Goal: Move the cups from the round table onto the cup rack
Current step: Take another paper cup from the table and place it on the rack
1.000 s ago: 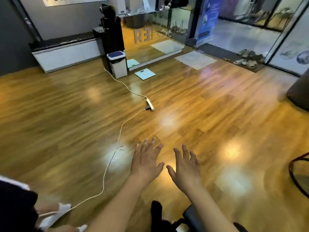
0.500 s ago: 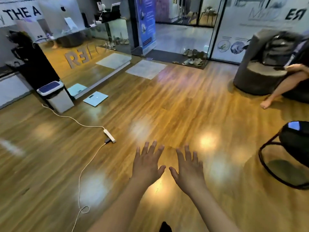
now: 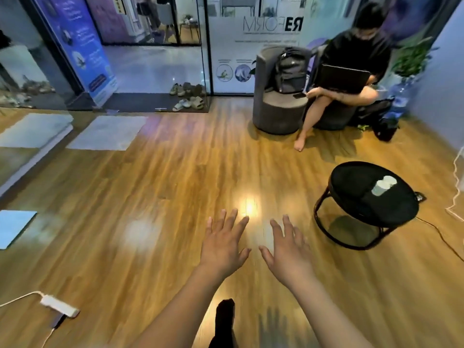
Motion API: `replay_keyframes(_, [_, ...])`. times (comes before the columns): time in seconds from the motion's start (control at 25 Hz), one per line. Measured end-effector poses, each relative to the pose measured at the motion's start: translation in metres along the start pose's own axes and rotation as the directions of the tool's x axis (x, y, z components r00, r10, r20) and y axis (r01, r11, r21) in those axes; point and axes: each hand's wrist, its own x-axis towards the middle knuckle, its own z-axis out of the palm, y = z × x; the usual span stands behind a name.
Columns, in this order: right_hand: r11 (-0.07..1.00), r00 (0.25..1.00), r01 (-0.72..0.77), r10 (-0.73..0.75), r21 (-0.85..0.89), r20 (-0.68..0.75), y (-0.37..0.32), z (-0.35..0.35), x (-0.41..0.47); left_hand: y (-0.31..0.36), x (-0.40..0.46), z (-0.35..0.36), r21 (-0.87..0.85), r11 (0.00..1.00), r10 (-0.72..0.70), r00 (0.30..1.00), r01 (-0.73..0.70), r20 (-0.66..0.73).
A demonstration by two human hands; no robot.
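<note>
Our view has swung right, bringing the low round black table (image 3: 351,204) with pale cups (image 3: 381,187) into sight. Left hand (image 3: 222,247) and right hand (image 3: 288,252) are spread empty; we might trip on the floor cable (image 3: 442,237).

Both my hands, left hand (image 3: 222,247) and right hand (image 3: 288,252), hang over bare floor (image 3: 160,187). To my right stands the round table (image 3: 371,197) (cups (image 3: 383,185) on top), nothing between.

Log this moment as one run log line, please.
phase: approach | left hand: open, empty | right hand: open, empty | cups: on round table, untouched | cup rack: not in view
</note>
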Motion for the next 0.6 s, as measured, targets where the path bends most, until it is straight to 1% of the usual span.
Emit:
replay_keyframes(0.08, [0.997,0.998,-0.065,0.065,0.029,-0.015,0.010,-0.010,0.041,-0.001,0.056,0.000,-0.001,0.998,0.064,0.998,-0.064,0.026])
replay_keyframes(0.16, [0.988,0.989,-0.141,0.143,0.059,-0.034,0.024,-0.025,0.083,0.007,0.119,-0.006,-0.028,0.987,0.158,0.986,-0.156,0.053])
replay_keyframes(0.28, [0.957,0.958,-0.273,0.280,0.097,-0.061,0.056,-0.048,0.138,0.032,0.211,-0.012,-0.003,0.953,0.303,0.949,-0.304,0.083])
replay_keyframes(0.32, [0.941,0.943,-0.320,0.327,0.113,-0.054,0.070,-0.054,0.148,0.047,0.236,-0.011,-0.006,0.935,0.354,0.929,-0.356,0.106])
replay_keyframes(0.4, [0.916,0.917,-0.381,0.392,0.128,-0.078,0.096,-0.058,0.165,0.075,0.274,-0.008,-0.011,0.902,0.430,0.897,-0.432,0.099])
replay_keyframes(0.52, [0.844,0.851,-0.502,0.521,0.191,-0.064,0.156,-0.056,0.190,0.133,0.338,0.011,-0.025,0.836,0.545,0.825,-0.548,0.147])
replay_keyframes(0.6, [0.793,0.806,-0.559,0.588,0.242,-0.067,0.205,-0.054,0.213,0.176,0.381,0.024,-0.040,0.802,0.594,0.789,-0.596,0.160])
